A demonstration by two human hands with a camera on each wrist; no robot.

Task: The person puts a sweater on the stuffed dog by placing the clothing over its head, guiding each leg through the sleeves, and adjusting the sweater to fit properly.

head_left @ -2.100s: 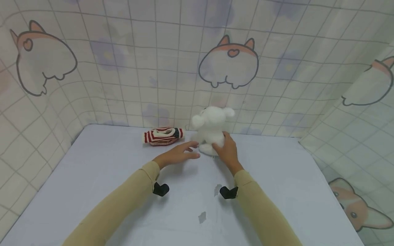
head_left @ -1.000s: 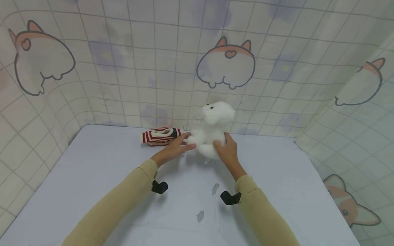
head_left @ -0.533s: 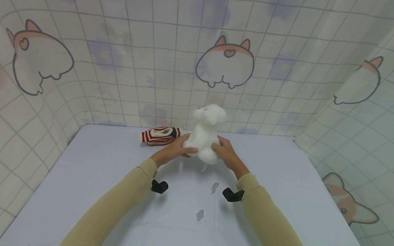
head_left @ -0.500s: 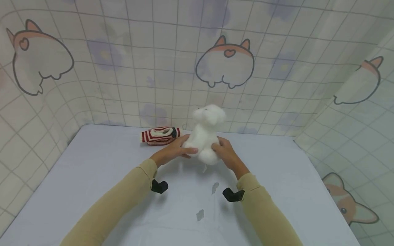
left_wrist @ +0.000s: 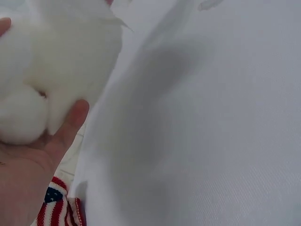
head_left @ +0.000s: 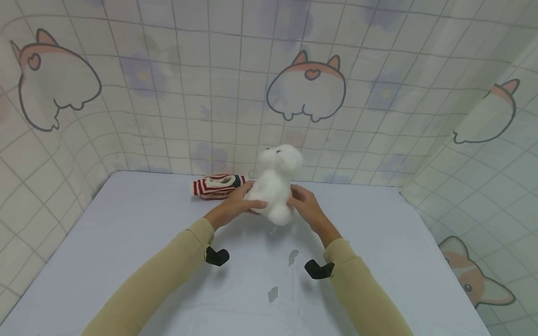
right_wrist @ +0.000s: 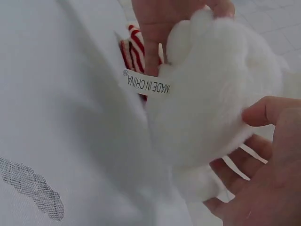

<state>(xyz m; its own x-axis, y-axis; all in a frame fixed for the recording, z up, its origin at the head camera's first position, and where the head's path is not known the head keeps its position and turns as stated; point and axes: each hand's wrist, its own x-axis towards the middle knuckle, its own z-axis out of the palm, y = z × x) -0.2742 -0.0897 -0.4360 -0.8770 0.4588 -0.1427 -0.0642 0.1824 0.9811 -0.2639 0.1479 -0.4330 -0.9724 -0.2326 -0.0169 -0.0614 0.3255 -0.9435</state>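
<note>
A white plush animal [head_left: 275, 184] with small dark eyes is held between both hands near the back of the table, its head turned to the left. The left hand [head_left: 233, 204] grips its left side, thumb in front; in the left wrist view fingers [left_wrist: 77, 113] wrap under the soft body. The right hand [head_left: 307, 205] holds the other side, and in the right wrist view its thumb [right_wrist: 263, 110] presses the fur with the fingers curled round behind. A white tag [right_wrist: 148, 84] reading "MADE IN CHINA" hangs from the toy, upside down in that view.
A small red-and-white striped knitted garment [head_left: 212, 187], with a dark blue starred patch, lies just behind the left hand. Under everything is a white table [head_left: 252, 308] with two grey worn patches. A curtain [head_left: 235, 70] printed with corgis surrounds its back and sides.
The toy has come forward and left, turning so its back faces me more. The left hand, earlier apart from it, now grips it. The right hand has kept hold. The striped garment stays put.
</note>
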